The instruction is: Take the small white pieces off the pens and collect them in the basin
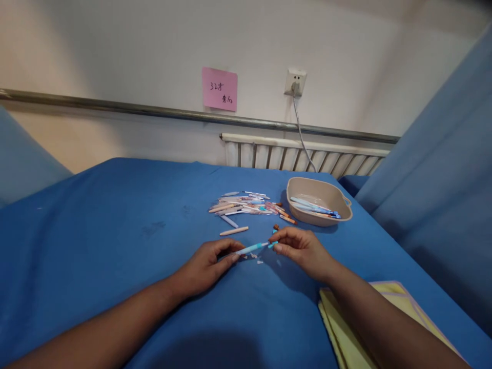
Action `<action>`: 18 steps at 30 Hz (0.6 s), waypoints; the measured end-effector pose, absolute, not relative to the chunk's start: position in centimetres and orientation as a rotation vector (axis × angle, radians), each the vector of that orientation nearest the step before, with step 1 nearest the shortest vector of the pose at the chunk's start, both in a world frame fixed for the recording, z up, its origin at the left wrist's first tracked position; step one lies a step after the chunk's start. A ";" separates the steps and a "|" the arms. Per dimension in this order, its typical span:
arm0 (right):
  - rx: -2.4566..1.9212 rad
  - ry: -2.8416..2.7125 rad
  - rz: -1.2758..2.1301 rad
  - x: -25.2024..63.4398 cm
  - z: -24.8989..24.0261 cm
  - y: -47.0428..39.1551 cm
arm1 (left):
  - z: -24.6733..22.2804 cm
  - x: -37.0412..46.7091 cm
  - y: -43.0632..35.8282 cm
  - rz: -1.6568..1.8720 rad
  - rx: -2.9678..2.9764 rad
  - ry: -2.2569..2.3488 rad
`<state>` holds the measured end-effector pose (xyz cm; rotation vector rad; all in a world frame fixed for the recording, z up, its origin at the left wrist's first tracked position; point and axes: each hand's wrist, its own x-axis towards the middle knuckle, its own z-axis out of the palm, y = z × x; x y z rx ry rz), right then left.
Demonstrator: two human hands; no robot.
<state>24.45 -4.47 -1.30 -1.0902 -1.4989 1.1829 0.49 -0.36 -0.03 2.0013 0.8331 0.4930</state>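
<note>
A light blue pen [251, 249] lies slanted between my two hands, low over the blue cloth. My left hand [215, 262] is closed around its left end. At the pen's right tip, my right hand [298, 248] pinches a small turquoise piece [272, 245]; whether it touches the tip is hard to tell. Small white bits [260, 262] lie on the cloth just below the pen. Beyond my hands is a pile of pens and pen parts [246, 205], with a single beige pen [234, 231] in front of it. An orange-brown piece [275, 226] sits near my right fingertips.
A beige basin [321, 187] holding blue and white pens stands at the right back. A yellow cloth [395, 297] lies under my right forearm. Behind the blue-covered surface [115, 220] are a radiator [269, 154], a metal rail, a pink note [220, 89] and a plugged socket. Blue curtains hang at both sides.
</note>
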 end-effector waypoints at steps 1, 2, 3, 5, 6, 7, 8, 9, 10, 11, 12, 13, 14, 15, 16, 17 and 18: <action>-1.095 -1.485 1.174 24.4 -1.3 -4.5 | 0.0 0.5 -0.4 0.496 2.004 0.832; -1.106 -1.473 1.157 24.5 -1.4 -4.4 | 0.0 0.5 -0.4 0.502 2.007 0.830; -1.118 -1.459 1.137 24.6 -1.5 -4.3 | -0.1 0.5 -0.5 0.507 2.009 0.829; -1.134 -1.434 1.104 24.7 -1.7 -4.2 | -0.1 0.6 -0.5 0.512 2.011 0.830; -1.136 -1.427 1.095 24.7 -1.7 -4.2 | -0.1 0.6 -0.5 0.511 2.011 0.832; -1.136 -1.424 1.090 24.7 -1.8 -4.2 | -0.1 0.6 -0.5 0.508 2.010 0.834; -1.136 -1.429 1.087 24.6 -1.8 -4.2 | -0.1 0.6 -0.5 0.507 2.010 0.836; -1.137 -1.438 1.087 24.5 -1.8 -4.2 | -0.1 0.6 -0.5 0.509 2.009 0.838; -1.138 -1.448 1.087 24.4 -1.8 -4.3 | -0.1 0.6 -0.6 0.512 2.008 0.838; -1.139 -1.457 1.083 24.3 -1.9 -4.3 | -0.1 0.6 -0.6 0.515 2.007 0.837; -1.138 -1.466 1.075 24.2 -1.9 -4.4 | -0.1 0.6 -0.6 0.518 2.005 0.835; -1.137 -1.475 1.063 24.1 -1.9 -4.4 | -0.1 0.6 -0.6 0.518 2.002 0.834; -1.133 -1.486 1.045 24.1 -2.0 -4.5 | -0.1 0.6 -0.6 0.517 1.998 0.834; -1.130 -1.501 1.017 24.0 -2.0 -4.5 | -0.2 0.6 -0.7 0.517 1.993 0.833; -1.130 -1.526 0.979 24.0 -2.0 -4.6 | -0.2 0.6 -0.7 0.516 1.988 0.832; -1.135 -1.563 0.931 24.0 -2.0 -4.6 | -0.2 0.6 -0.7 0.513 1.985 0.828; -1.144 -1.608 0.875 24.0 -2.0 -4.7 | -0.2 0.5 -0.7 0.510 1.985 0.824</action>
